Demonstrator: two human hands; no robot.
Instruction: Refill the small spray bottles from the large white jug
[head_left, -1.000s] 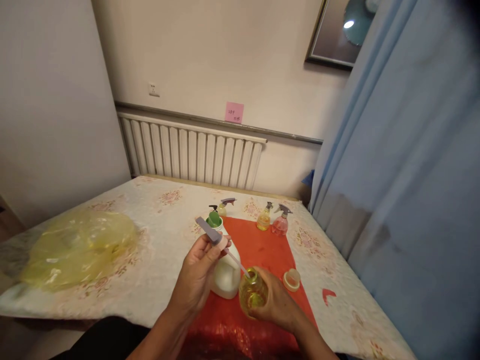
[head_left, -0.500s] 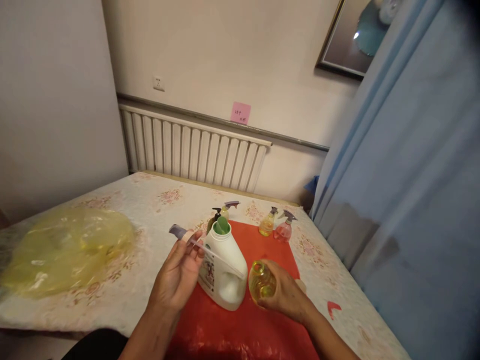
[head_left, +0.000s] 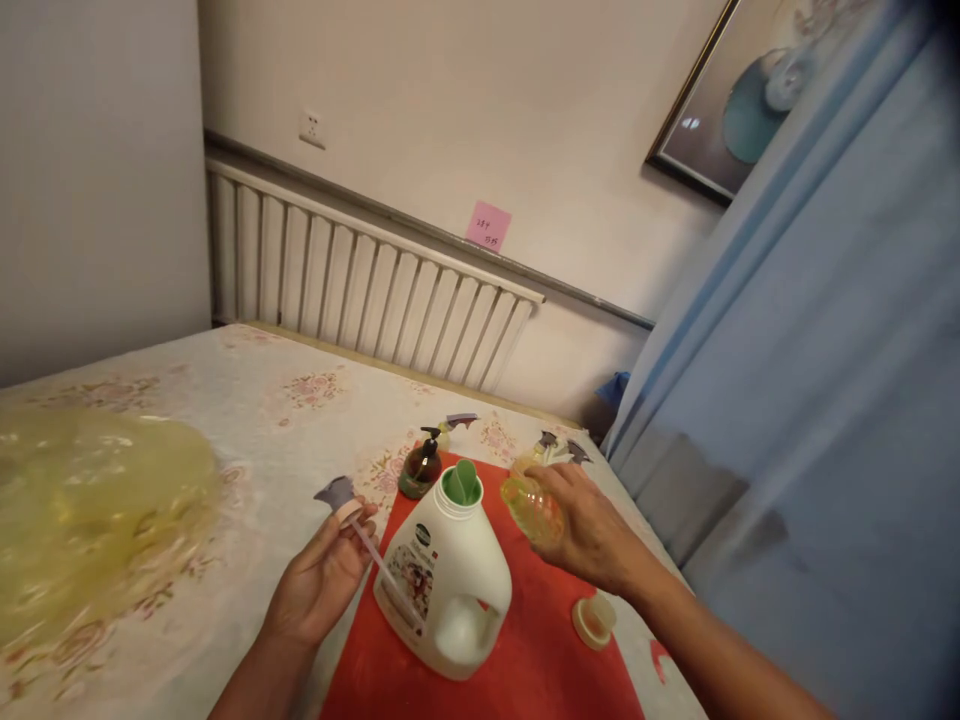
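Note:
Between my hands a large white detergent jug stands uncapped on a red mat, with a green spout in its mouth. My left hand grips a grey spray head by its pale collar; its thin dip tube slants down in front of the jug's label. To the right of the jug's neck, my right hand is wrapped round a clear bottle of yellow liquid, tilted with its open mouth toward the jug. A pale cap lies on the mat below my right forearm.
Behind the jug stand a dark pump bottle and another spray bottle. Further spray bottles are partly hidden behind my right hand. A yellow plastic bag spreads over the left of the table, and a blue curtain hangs at the right.
My right hand has raised the yellow bottle and tipped it toward the jug's mouth. My left hand has moved left and down with the spray head. The view has tilted and shifted.

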